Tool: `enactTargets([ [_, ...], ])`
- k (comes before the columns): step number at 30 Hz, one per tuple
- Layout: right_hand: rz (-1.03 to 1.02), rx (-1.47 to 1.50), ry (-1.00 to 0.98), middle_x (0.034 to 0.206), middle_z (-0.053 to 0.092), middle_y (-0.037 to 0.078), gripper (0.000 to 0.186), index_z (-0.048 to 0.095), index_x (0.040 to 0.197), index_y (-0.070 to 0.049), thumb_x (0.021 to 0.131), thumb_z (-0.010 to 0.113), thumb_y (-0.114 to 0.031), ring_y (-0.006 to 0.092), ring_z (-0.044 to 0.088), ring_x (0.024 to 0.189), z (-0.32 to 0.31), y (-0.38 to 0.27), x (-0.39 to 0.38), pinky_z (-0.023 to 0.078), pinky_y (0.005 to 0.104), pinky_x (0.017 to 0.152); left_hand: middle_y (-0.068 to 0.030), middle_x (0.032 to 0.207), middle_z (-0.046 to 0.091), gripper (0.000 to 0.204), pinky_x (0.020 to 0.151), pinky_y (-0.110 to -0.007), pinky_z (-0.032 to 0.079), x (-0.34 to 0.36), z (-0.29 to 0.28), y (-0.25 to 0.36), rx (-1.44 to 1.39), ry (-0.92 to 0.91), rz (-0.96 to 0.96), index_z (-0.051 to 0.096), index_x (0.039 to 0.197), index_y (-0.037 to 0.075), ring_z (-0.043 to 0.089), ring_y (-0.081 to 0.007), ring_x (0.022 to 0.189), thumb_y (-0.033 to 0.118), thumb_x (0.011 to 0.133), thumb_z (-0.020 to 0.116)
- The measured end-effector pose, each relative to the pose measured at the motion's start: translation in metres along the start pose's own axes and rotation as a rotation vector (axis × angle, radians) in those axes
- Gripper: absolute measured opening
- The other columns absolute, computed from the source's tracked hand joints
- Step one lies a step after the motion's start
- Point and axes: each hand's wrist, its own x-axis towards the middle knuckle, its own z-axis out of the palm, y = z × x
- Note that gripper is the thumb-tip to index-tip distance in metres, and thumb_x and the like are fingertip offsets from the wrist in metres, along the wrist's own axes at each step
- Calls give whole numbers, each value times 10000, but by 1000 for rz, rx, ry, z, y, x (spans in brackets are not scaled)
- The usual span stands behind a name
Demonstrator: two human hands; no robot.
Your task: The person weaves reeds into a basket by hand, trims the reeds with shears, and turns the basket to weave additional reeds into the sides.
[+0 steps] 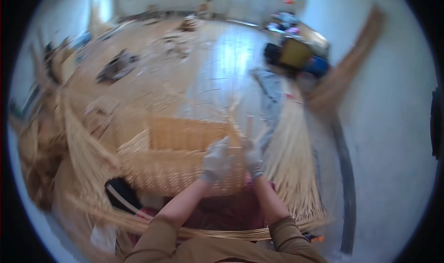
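A rectangular woven basket (159, 168) of pale tan strips lies across my lap, its open top showing the inner far wall. Both of my hands wear whitish gloves and are at its right end. My left hand (216, 161) is closed on the near rim by the right corner. Just to its right, my right hand (253, 157) is closed at the outside of the end wall. A light strip (234, 114) sticks up from the basket's far right corner, above my hands. Motion blur hides the single fingers.
A thick bundle of pale strips (293, 170) lies to my right; another bundle (85, 147) hangs at the left. Long strips (222, 234) run across my lap. A dark cloth heap (118, 65) lies on the floor. Boxes and bags, including an olive box (296, 55), stand by the right wall.
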Motion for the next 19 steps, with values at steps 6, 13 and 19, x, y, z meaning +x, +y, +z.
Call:
enactTargets([
  [6,-363,-242,114,1111,660,119,327,631,1161,-100,908,645,-305,279,630,1051,-20,-134,3,413,464,1014,-153,1406,516,534,1226,-565,162,21,-27,-28,451,258,146,513,1426,136,394,-346,1409,293,926,614],
  [13,-279,-213,-89,790,657,64,286,680,820,-161,957,526,-360,275,615,846,3,-145,4,365,485,974,-154,1484,443,582,1241,-546,132,29,-8,-44,521,179,57,494,1453,144,311,-351,1454,244,887,586],
  [19,-11,224,-236,1010,683,123,267,671,1149,-182,929,591,-311,265,649,919,4,-106,-4,361,478,1027,-144,1499,434,581,1230,-539,179,21,-16,-52,547,67,92,511,1441,195,322,-335,1453,368,901,638],
])
